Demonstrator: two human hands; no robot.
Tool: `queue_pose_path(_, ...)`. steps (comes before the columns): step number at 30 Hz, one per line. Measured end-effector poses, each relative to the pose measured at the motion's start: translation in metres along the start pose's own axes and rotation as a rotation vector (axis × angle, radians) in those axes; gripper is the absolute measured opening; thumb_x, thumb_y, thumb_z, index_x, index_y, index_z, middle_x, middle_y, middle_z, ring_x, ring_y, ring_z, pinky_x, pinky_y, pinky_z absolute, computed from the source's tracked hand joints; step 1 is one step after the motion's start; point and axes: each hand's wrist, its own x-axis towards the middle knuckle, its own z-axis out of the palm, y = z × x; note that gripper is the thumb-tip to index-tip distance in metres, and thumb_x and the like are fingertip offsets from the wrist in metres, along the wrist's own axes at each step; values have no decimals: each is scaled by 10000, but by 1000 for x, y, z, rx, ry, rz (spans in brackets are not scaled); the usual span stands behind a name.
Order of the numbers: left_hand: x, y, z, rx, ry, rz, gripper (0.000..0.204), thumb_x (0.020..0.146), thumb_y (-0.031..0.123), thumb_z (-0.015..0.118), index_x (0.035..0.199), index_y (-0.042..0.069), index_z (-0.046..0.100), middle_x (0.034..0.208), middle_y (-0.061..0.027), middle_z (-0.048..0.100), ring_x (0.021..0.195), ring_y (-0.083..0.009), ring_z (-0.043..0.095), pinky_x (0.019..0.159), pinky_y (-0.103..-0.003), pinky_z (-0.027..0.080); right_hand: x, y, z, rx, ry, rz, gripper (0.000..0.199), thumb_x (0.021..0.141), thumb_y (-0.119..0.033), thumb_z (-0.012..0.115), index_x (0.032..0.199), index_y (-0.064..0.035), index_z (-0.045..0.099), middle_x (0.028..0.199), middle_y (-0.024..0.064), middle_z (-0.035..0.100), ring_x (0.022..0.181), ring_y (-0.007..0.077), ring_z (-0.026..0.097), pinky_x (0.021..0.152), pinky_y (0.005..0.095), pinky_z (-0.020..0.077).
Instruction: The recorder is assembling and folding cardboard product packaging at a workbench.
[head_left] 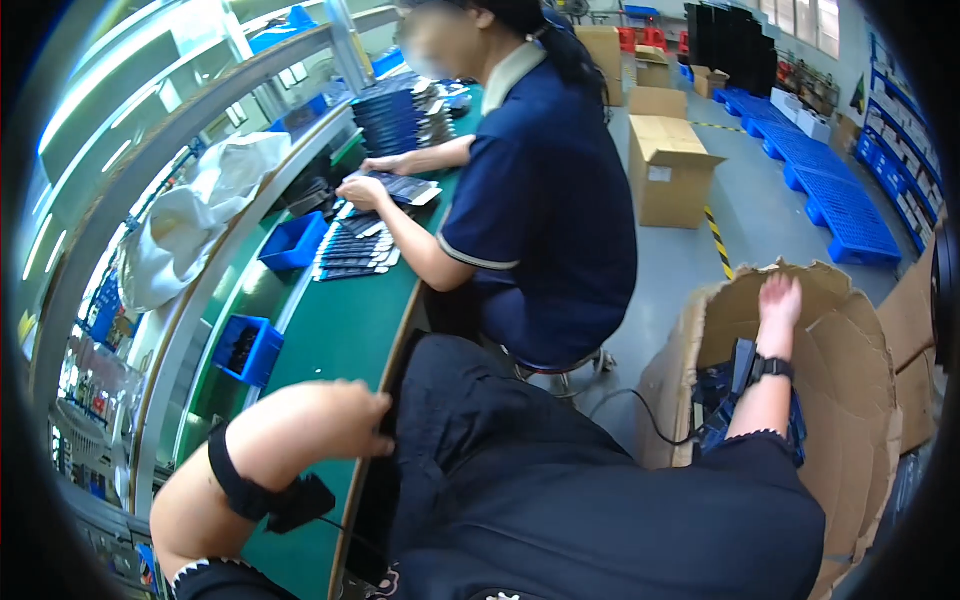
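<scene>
Green worktop (340, 345), running up the left, nearest co-worker (545, 200) sitting at its far part and handling dark flat pieces. Big cardboard box (850, 370) standing open on the right, rim ragged. Dark items (715, 400), the things likely being worked with, are lying low inside, toward its left wall; sleeve and forearm are partly covering them. Left hand (345, 415) is hanging by the worktop edge, fingers loosely bent and apart, nothing showing between them. Right hand (780, 298) is hovering by the box's far rim, beyond the items; can't tell whether it's pinching anything or touching the cardboard. Black cable (655, 425) is dipping over the box's left side, near the items. Dark wristband (774, 368) is sitting on the right wrist.

Judging the step as a one-armed reach at the box: doing it well is probably meaning clearing the ragged rim, looking before closing the fingers, and taking items by their edges. Cable is looking like the main snag risk, so keeping wrist and sleeve off it is paying.
</scene>
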Motion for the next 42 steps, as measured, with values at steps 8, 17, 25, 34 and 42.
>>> queue_pose_path(8,21,-15,93,-594,184,761,482,916,352,493,1263,19,458,1159,-185,544,1082,-309,522,942,-350,401,-191,27,303,-628,-883,-687,169,852,-241,593,863,-73,605,716,19,586,630,139,551,591,265,449)
queue_pose_path(17,136,-19,183,-1415,186,392,367,927,263,506,1201,18,521,1120,-71,596,1043,-121,547,843,-250,448,-275,130,372,-1017,-1355,-1903,329,749,-337,619,812,-14,609,833,113,604,829,262,572,718,359,441)
queue_pose_path(25,140,-44,186,-1708,-24,639,471,918,348,499,1245,12,457,1130,-101,580,1048,-170,548,889,-270,428,-285,230,455,-1206,-1186,-1966,233,781,-228,534,648,-45,588,667,125,583,687,278,578,627,387,430)
queue_pose_path(34,141,-47,174,-1424,217,797,450,907,323,514,1193,-24,494,1098,-178,557,1038,-263,535,899,-324,421,-261,303,486,-1454,-851,-1894,324,795,-359,496,892,-110,681,990,38,655,935,230,607,826,440,416)
queue_pose_path(42,116,-34,181,-1567,273,636,385,916,291,496,1165,-1,530,1111,-148,566,1039,-237,541,911,-318,417,-281,227,413,-1169,-1015,-1756,241,706,-316,634,827,-108,624,877,48,611,921,244,573,807,387,417)
